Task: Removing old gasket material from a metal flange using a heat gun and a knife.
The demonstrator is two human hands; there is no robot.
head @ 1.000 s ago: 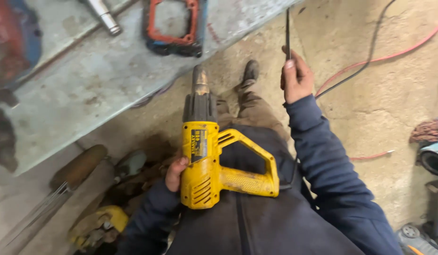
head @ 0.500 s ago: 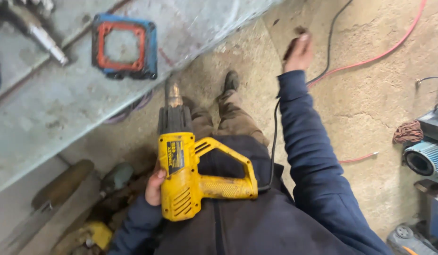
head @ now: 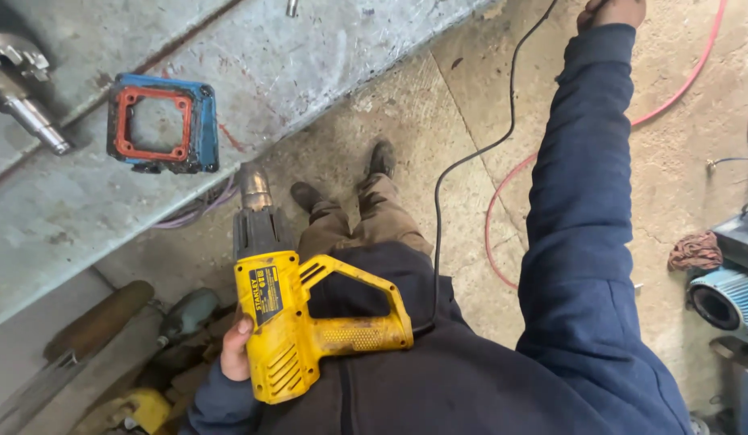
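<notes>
A yellow heat gun (head: 297,322) with a black barrel and metal nozzle (head: 254,187) sits against my body, nozzle pointing away toward the bench edge. My left hand (head: 235,350) grips its body from the left side. Its black cord (head: 471,161) runs from the handle's end up across the concrete floor to my right hand (head: 612,11), which is stretched far out at the top edge and closed on the cord. On the grey metal bench (head: 84,201) lies a blue square frame with an orange gasket (head: 158,123).
A steel shaft (head: 23,101) lies at the bench's left end. A red hose (head: 672,89) curves over the floor. A blue cylinder part (head: 725,294) and a brown rag (head: 696,251) lie at the right. Tools and a yellow object (head: 136,407) sit under the bench.
My right arm has reached further out and up, drawing the black cord along. The view has shifted, so the blue frame now sits lower on the bench. The heat gun stays in my left hand.
</notes>
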